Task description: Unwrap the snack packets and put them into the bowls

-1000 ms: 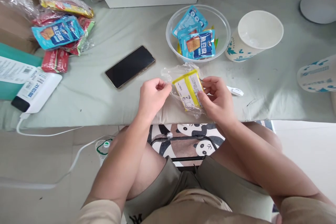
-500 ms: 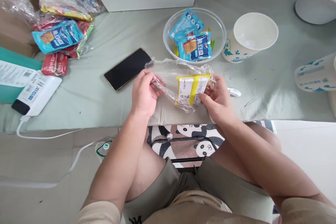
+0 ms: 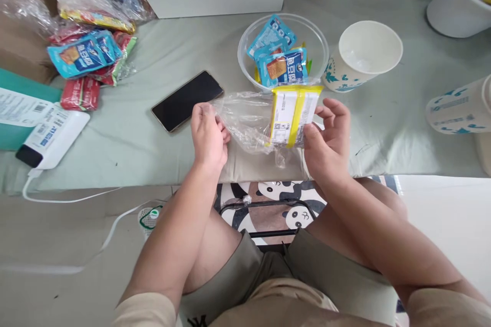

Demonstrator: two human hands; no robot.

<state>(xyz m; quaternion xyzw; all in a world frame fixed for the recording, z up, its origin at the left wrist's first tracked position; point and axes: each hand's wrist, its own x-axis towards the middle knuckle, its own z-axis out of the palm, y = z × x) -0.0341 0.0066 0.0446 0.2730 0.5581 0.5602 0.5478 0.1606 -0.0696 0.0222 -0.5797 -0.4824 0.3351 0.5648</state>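
Observation:
My left hand (image 3: 209, 135) pinches the edge of a clear plastic bag (image 3: 245, 117), which stretches to the right in front of me. My right hand (image 3: 330, 140) grips a yellow and white snack packet (image 3: 293, 115) by its right side, thumb on the front. The packet is at the bag's right end; I cannot tell whether it is fully out of the plastic. Just behind it stands a clear round bowl (image 3: 245, 69) with several blue snack packets (image 3: 282, 64) in it. A black phone (image 3: 187, 99) lies beside my left hand.
Right of the bowl stands a white paper cup (image 3: 353, 79) with a leaf pattern. Another cup (image 3: 456, 110) and a grey-white bin (image 3: 447, 15) are farther right. At left are piled snack packets (image 3: 82, 56), a white power bank (image 3: 57, 138) with a cable, and a teal box (image 3: 15, 133).
My right hand has moved the packet up and right, closer to the bowl, and it shows more plainly. My left hand has shifted slightly left with the bag edge.

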